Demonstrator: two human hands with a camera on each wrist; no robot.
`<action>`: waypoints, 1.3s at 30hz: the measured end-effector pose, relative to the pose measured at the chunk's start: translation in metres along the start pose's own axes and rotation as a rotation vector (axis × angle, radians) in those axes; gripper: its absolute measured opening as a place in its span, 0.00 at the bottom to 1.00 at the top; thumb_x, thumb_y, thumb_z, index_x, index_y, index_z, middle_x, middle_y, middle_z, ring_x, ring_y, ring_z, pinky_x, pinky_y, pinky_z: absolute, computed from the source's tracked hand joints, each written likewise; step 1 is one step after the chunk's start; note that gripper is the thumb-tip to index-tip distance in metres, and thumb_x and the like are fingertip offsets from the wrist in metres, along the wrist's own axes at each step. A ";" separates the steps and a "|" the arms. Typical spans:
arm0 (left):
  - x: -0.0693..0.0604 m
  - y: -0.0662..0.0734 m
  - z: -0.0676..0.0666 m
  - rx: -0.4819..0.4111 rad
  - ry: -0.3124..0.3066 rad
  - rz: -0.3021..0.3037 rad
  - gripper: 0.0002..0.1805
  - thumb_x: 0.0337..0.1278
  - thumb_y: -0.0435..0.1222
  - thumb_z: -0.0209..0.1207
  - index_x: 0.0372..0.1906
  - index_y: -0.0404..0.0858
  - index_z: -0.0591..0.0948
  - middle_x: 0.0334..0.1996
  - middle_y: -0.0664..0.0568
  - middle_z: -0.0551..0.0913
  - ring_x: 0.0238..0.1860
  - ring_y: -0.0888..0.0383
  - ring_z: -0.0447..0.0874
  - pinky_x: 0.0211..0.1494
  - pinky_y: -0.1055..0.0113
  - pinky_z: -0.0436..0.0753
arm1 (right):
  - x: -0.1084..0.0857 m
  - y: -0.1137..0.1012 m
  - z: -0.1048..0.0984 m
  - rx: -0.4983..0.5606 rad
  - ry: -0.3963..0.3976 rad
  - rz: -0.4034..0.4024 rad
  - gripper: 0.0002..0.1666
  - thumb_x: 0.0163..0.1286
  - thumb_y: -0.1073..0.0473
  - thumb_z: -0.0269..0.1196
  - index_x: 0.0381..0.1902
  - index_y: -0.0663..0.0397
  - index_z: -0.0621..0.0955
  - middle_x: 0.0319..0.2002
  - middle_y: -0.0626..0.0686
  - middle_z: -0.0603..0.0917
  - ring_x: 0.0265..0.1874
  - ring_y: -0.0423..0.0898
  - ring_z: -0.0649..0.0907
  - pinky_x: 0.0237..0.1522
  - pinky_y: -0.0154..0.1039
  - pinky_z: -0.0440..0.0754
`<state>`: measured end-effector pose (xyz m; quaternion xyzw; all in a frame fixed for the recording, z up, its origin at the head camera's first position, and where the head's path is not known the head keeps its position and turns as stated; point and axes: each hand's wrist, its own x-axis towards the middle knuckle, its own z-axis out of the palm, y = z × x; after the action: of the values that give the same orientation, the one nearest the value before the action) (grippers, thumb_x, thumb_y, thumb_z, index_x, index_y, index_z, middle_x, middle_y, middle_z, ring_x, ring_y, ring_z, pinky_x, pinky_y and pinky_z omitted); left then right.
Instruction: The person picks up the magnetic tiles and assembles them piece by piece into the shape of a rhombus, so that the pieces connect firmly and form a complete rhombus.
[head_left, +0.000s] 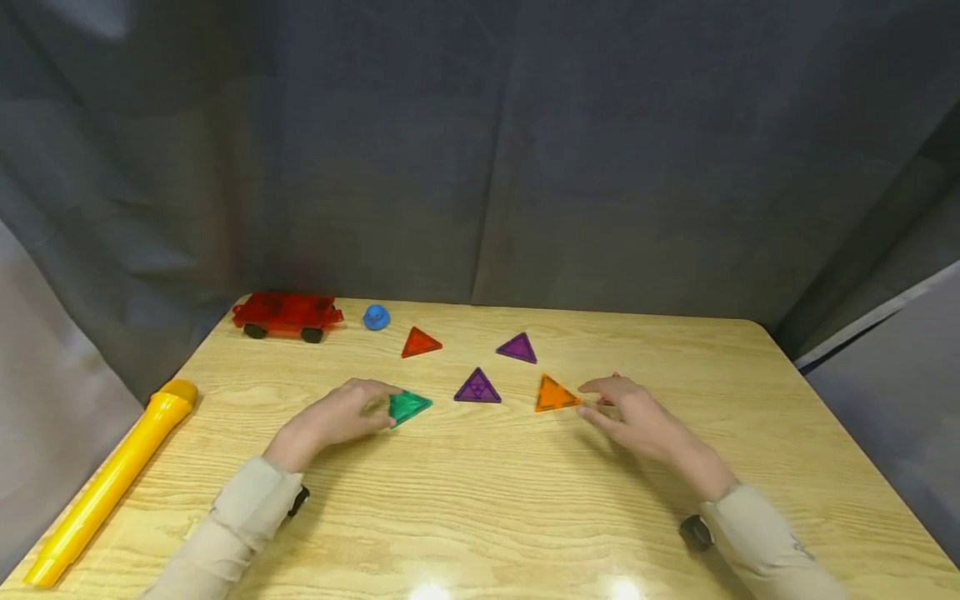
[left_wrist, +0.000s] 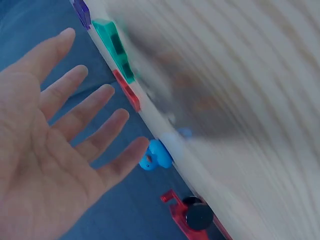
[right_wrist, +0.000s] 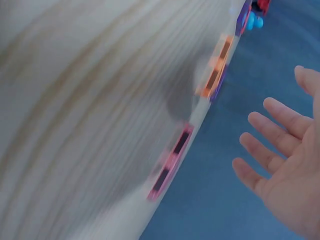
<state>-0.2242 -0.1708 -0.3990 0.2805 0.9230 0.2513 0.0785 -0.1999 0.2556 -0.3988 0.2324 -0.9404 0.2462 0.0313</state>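
Note:
Over the table's left half hovers my left hand [head_left: 330, 423], fingers spread and relaxed in the left wrist view, holding nothing. Nearest to it is a green triangular tile [head_left: 409, 406], its left end partly covered by the fingers in the head view. My right hand [head_left: 643, 422] is likewise loose and unfilled, with an orange triangular tile [head_left: 555, 395] just left of its fingertips. Mostly hidden behind that hand in the head view, a pink tile [right_wrist: 171, 162] shows fully in the right wrist view. A purple triangular tile [head_left: 477, 387] lies between the hands.
Farther back lie a red triangular tile [head_left: 420, 342] and a second purple tile [head_left: 519, 347]. A blue bird-like toy [head_left: 377, 317] and a red wheeled toy [head_left: 287, 315] stand at the back left. Along the left edge rests a yellow tube [head_left: 112, 483]. Dark curtains [head_left: 480, 158] hang behind the table.

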 end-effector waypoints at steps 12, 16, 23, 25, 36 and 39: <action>0.004 0.005 0.001 0.061 -0.046 -0.012 0.28 0.58 0.40 0.63 0.61 0.33 0.74 0.62 0.35 0.71 0.63 0.36 0.66 0.62 0.39 0.65 | 0.026 -0.023 0.020 -0.083 -0.082 -0.156 0.26 0.71 0.46 0.56 0.57 0.59 0.77 0.54 0.57 0.80 0.57 0.56 0.76 0.58 0.55 0.72; 0.004 0.006 0.002 0.066 -0.081 -0.076 0.30 0.58 0.45 0.63 0.63 0.36 0.73 0.66 0.35 0.65 0.65 0.34 0.60 0.63 0.35 0.60 | 0.035 -0.030 0.028 -0.095 -0.137 -0.167 0.29 0.70 0.45 0.57 0.61 0.58 0.75 0.58 0.57 0.77 0.61 0.58 0.72 0.61 0.57 0.67; 0.004 0.007 0.004 0.065 -0.103 -0.108 0.31 0.57 0.47 0.63 0.64 0.38 0.73 0.68 0.37 0.63 0.67 0.34 0.57 0.63 0.34 0.59 | 0.047 -0.043 0.044 -0.125 -0.228 -0.207 0.32 0.67 0.48 0.61 0.64 0.58 0.72 0.62 0.58 0.74 0.65 0.62 0.67 0.64 0.61 0.62; 0.004 0.006 0.004 0.065 -0.108 -0.115 0.31 0.57 0.47 0.63 0.64 0.39 0.73 0.69 0.37 0.62 0.67 0.34 0.56 0.63 0.34 0.59 | 0.050 -0.046 0.046 -0.121 -0.248 -0.200 0.33 0.67 0.47 0.61 0.64 0.57 0.71 0.63 0.58 0.73 0.67 0.62 0.65 0.65 0.62 0.59; 0.002 0.006 0.007 0.029 -0.128 -0.142 0.31 0.58 0.46 0.63 0.64 0.39 0.73 0.70 0.37 0.59 0.68 0.32 0.53 0.63 0.33 0.56 | 0.055 -0.059 0.052 -0.146 -0.354 -0.088 0.34 0.65 0.43 0.61 0.65 0.50 0.71 0.67 0.54 0.69 0.70 0.59 0.60 0.68 0.61 0.52; 0.002 0.005 0.006 0.030 -0.127 -0.143 0.32 0.57 0.47 0.63 0.64 0.38 0.73 0.70 0.36 0.59 0.67 0.32 0.53 0.63 0.33 0.56 | 0.055 -0.060 0.052 -0.151 -0.359 -0.080 0.33 0.65 0.43 0.61 0.65 0.50 0.72 0.67 0.54 0.69 0.70 0.59 0.60 0.68 0.61 0.52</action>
<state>-0.2217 -0.1632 -0.4017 0.2303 0.9376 0.2128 0.1504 -0.2193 0.1617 -0.4078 0.3070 -0.9366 0.1283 -0.1100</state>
